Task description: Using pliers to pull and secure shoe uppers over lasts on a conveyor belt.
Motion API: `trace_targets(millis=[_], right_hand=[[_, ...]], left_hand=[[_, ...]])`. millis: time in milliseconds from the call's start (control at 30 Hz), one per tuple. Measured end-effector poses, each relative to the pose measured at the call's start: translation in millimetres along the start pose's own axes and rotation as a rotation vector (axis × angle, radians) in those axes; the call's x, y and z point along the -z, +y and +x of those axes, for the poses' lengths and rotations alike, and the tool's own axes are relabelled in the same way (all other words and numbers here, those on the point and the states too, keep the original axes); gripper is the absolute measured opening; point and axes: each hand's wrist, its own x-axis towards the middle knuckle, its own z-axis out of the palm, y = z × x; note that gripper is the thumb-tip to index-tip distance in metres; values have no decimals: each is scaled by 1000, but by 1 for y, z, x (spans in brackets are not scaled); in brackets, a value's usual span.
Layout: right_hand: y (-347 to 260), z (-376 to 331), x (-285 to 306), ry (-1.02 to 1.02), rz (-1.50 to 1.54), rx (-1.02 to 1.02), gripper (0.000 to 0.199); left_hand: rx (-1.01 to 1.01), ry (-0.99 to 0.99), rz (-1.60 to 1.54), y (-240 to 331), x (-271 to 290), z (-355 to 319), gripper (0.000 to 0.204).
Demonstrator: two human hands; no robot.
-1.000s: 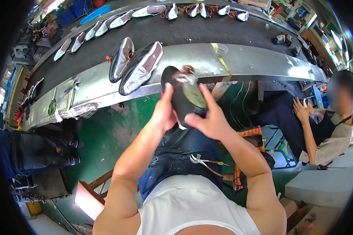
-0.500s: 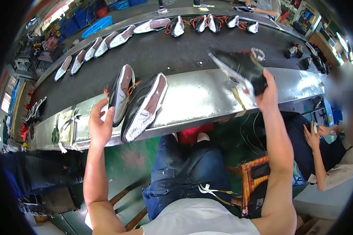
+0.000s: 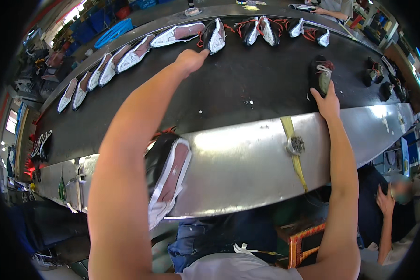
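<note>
Black belt surface [image 3: 247,88] running down the middle of the long table, bordered on the near side by a shiny metal edge [image 3: 247,163]. Left hand [image 3: 190,59] stretched far across to the far edge of the belt, knuckles curled, fingertips touching the toe of a black-and-white shoe [image 3: 214,35] lying on its side; grip not closed round it, fingers bunched together against it. Right hand [image 3: 327,101] laid at the near edge of the belt, toward the right end, fingers spread open on the heel end of a dark shoe [image 3: 321,74] with white lacing; resting on top, not clamped. Along the far edge, a row of pale shoe uppers [image 3: 126,58] curving off toward the far left corner, and further dark and white shoes [image 3: 261,30] to the right of the left hand. On the near metal edge, just beside the left forearm, a black shoe with a white and pinkish sole [image 3: 168,179] turned upward, overhanging the table's near rim. Yellow strap [image 3: 294,154] crossing the metal edge below the right wrist. At the lower right, seated below table level, another person [image 3: 396,205] with one raised hand.
</note>
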Motion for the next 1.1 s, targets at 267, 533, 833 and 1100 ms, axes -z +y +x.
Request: trace_targets(millis=[267, 533, 833, 1100], right_hand=[[-10, 6, 11, -46, 102, -42, 87], [-11, 3, 3, -4, 126, -48, 81], [82, 14, 20, 71, 21, 54, 73], [85, 32, -4, 24, 63, 39, 76]], left_hand=[[-3, 232, -151, -7, -67, 151, 84], [-131, 362, 717, -96, 59, 193, 91], [-275, -119, 634, -81, 55, 227, 100], [-241, 160, 468, -97, 44, 152, 95]])
